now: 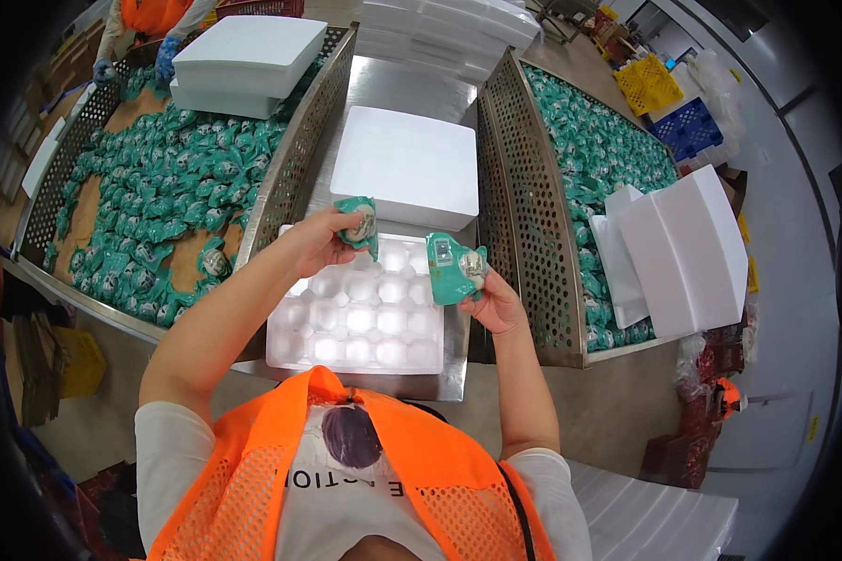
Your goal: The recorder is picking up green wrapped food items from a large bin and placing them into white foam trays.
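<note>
Green packet one (pixel 360 222) is pinched in the left hand (pixel 320 241), near the white dimpled tray's (pixel 355 366) 12 o'clock edge; green packet two (pixel 451 273) is in the right hand (pixel 499 306), around 2. Hands are apart, each clamped on its own. White foam box (pixel 404 161) sits past 12 on the worktop (pixel 398 79), with perforated bins (pixel 533 215) of piled packets (pixel 182 173) at 10 and 2.

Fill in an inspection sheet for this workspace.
Surface: metal table, bearing a white molded tray and a white foam box.
Handled things: green packets, one per hand, many more in the left bin and right bin.
Clutter: white foam pieces rest over the right bin.
Hands: left hand and right hand each grip one packet.
Cables: black strap or cord on the orange vest; cannot tell which.
Surroundings: gloved co-worker by the left bin; yellow crate; blue crate.
</note>
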`<state>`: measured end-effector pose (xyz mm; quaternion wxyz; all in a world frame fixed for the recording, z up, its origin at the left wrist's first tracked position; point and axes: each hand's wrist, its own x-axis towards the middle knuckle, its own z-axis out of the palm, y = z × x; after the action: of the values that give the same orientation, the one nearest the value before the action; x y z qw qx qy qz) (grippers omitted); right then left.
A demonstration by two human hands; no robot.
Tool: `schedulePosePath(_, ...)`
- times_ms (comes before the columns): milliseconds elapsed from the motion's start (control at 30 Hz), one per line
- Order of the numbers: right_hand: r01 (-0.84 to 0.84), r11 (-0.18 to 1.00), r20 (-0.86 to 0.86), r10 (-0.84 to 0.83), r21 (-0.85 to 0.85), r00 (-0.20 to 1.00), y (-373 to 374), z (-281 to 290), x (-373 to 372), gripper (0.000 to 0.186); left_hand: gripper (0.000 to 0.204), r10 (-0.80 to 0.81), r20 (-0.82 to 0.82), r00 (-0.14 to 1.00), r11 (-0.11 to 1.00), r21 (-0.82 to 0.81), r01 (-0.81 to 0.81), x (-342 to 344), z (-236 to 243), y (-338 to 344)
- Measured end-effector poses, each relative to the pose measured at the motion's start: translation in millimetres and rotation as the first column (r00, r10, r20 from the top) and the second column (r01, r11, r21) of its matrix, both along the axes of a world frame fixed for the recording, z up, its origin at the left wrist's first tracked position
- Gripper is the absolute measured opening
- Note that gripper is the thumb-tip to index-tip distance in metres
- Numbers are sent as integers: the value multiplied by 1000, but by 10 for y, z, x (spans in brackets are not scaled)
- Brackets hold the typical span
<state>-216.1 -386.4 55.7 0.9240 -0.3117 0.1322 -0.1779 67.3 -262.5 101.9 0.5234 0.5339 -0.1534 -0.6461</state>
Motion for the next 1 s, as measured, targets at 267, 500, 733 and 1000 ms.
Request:
schedulePosePath(267, -49, 999, 30, 49, 2, 998, -65, -138, 29, 54, 33, 54, -37, 998, 998, 26, -53, -40, -10, 144)
schedulePosePath(500, -22, 1000, 23, 21, 8, 1000, -22, -165, 130, 54, 29, 145, -152, 978, 989, 5, -146, 28, -96, 403)
schedulePosePath(733, -68, 998, 151, 69, -16, 986, -46, -239, 201, 47, 32, 131, -541, 831, 917, -252, -309, -171, 6, 755)
schedulePosePath(1000, 16, 982, 39, -24, 187, 999, 450, 65, 935, 39, 56, 7, -272, 962, 848, -508, -150, -915, 122, 932)
